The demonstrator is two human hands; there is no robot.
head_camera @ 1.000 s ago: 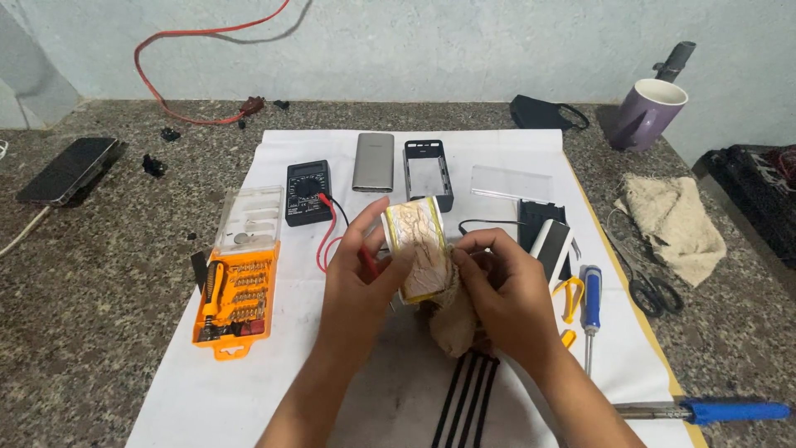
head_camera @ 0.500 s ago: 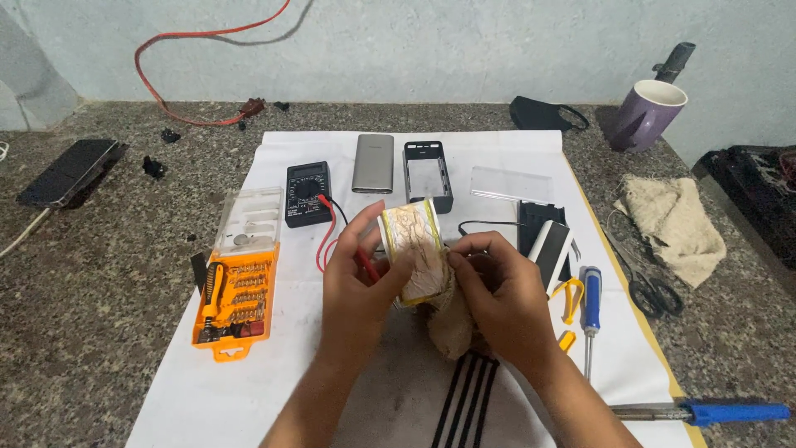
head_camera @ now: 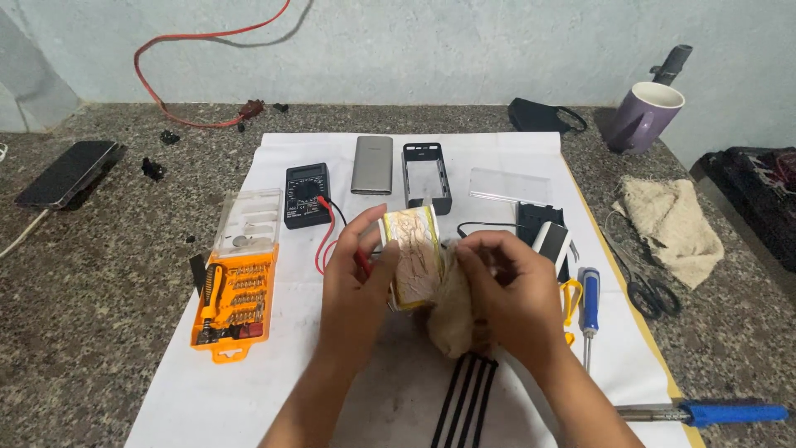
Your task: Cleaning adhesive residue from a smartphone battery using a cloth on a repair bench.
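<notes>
Left hand (head_camera: 358,278): raised over the white paper sheet (head_camera: 274,373), palm turned inward, fingers curled closed around the left edge of a flat rectangular pack (head_camera: 412,255), thumb laid along its near side. Right hand (head_camera: 507,290): opposite, knuckles up, fingers bent and closed on a wad of tan cloth (head_camera: 454,319) pressed against the pack's right edge.

Flat rectangular pack: held upright above the sheet's middle, between both hands; wrapped in yellowish, wrinkled film with a pale, glossy face.

Tan cloth: soft, coarse weave, bunched and hanging below the right hand.

Black strips (head_camera: 464,398): four thin, parallel, lying near, just below the cloth.

Multimeter (head_camera: 307,194): black, boxy, far left of the pack, with red lead trailing toward the left hand.

Bit set (head_camera: 230,299): orange plastic tray, clear lid open, at the left.

Metal casing (head_camera: 372,164): grey, smooth, rounded, far side.

Black frame (head_camera: 425,176): hollow rectangular shell, beside the casing.

Blue-handled screwdriver (head_camera: 589,303): right of the right hand.
</notes>
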